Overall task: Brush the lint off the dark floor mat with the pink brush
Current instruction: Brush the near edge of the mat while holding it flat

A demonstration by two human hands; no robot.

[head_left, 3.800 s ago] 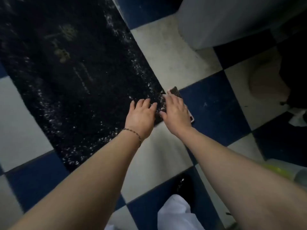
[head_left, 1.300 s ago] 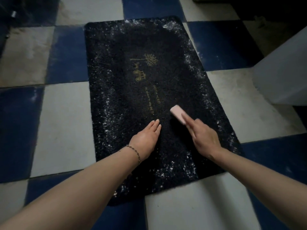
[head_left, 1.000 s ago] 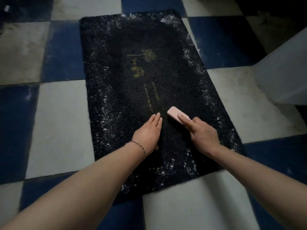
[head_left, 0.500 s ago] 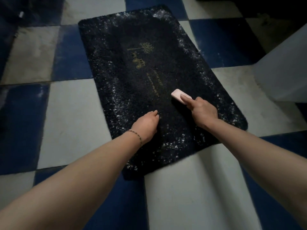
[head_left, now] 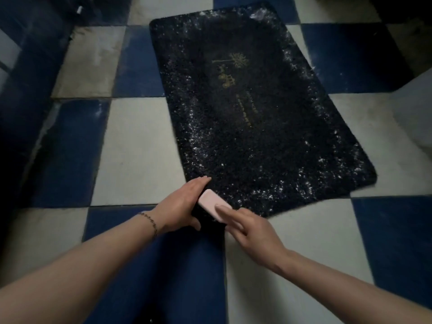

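The dark floor mat [head_left: 252, 127] lies slanted on the checkered floor, with white lint flecks along its edges and gold lettering near its middle. The pink brush [head_left: 210, 203] sits at the mat's near left corner. My right hand [head_left: 252, 232] holds the brush, fingers stretched along its top and thumb hidden beneath. My left hand [head_left: 180, 206] lies flat beside the brush on its left, fingers straight, pressing the mat's near left corner. A thin bracelet circles the left wrist.
Blue and white floor tiles [head_left: 135, 148] surround the mat. A pale box-like object [head_left: 416, 108] stands at the right edge. Dark furniture or a wall [head_left: 21, 78] runs along the left side.
The brush and my right hand have swept from the mat's middle toward me to its near left corner. My left hand slid back to that corner too. The view shifted left.
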